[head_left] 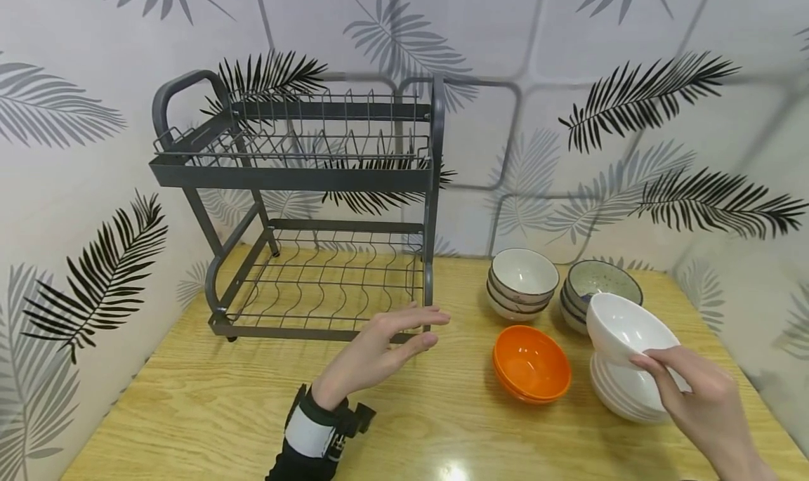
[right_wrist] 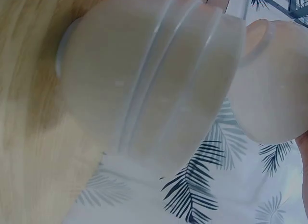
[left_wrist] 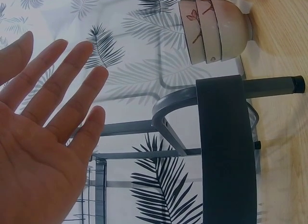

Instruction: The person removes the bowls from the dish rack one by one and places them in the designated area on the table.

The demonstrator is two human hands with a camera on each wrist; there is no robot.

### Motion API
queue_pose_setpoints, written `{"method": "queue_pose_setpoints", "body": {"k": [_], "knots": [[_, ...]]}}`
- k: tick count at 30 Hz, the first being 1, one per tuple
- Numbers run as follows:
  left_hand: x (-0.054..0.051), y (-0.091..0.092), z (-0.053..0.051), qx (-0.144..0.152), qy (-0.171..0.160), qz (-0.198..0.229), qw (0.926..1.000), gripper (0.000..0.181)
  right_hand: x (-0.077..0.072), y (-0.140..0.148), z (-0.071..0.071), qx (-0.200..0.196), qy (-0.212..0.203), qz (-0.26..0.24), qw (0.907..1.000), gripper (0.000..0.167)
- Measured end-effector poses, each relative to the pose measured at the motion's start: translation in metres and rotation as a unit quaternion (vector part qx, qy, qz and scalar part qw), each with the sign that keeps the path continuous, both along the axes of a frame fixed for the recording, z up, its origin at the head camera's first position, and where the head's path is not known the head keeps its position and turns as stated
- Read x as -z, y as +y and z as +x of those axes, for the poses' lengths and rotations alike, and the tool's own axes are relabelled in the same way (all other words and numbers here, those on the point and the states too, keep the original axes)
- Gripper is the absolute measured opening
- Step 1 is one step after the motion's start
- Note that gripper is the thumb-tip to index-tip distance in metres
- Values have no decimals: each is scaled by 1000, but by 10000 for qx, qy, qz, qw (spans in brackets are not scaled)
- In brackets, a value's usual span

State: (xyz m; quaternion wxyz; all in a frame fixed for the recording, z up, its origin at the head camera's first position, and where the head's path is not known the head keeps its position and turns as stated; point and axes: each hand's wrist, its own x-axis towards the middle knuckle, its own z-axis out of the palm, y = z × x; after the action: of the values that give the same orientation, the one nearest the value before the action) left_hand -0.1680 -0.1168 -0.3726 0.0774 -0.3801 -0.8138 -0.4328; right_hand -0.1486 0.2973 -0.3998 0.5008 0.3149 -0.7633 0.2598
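My right hand [head_left: 701, 390] pinches the rim of a white bowl [head_left: 632, 330], tilted above a stack of white bowls [head_left: 622, 393]. In the right wrist view the held bowl [right_wrist: 272, 84] is beside the stacked white bowls [right_wrist: 144, 84], and only a sliver of the hand shows at the right edge. My left hand [head_left: 379, 347] hovers before the dish rack's front right corner with fingers extended, holding nothing. Its palm and spread fingers show in the left wrist view. The two-tier dark grey dish rack [head_left: 297, 179] has wire shelves with no dishes on them.
Orange bowls [head_left: 531, 365] stand stacked left of the white ones. Behind them are cream bowls with a dark rim [head_left: 521, 284] and greenish speckled bowls [head_left: 600, 288], also stacked. A leaf-patterned wall [head_left: 468, 31] backs the wooden table [head_left: 208, 397].
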Motion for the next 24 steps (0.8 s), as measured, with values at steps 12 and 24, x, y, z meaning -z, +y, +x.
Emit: {"method": "queue_pose_setpoints", "body": {"k": [12,24], "knots": [[0,1,0,42,-120,-26,9999,33,40,26,16,579,-405,451,9965,58],[2,2,0,57,-279,-72,9996,32,48,25,26,564,-1235,634,9887,56]]}}
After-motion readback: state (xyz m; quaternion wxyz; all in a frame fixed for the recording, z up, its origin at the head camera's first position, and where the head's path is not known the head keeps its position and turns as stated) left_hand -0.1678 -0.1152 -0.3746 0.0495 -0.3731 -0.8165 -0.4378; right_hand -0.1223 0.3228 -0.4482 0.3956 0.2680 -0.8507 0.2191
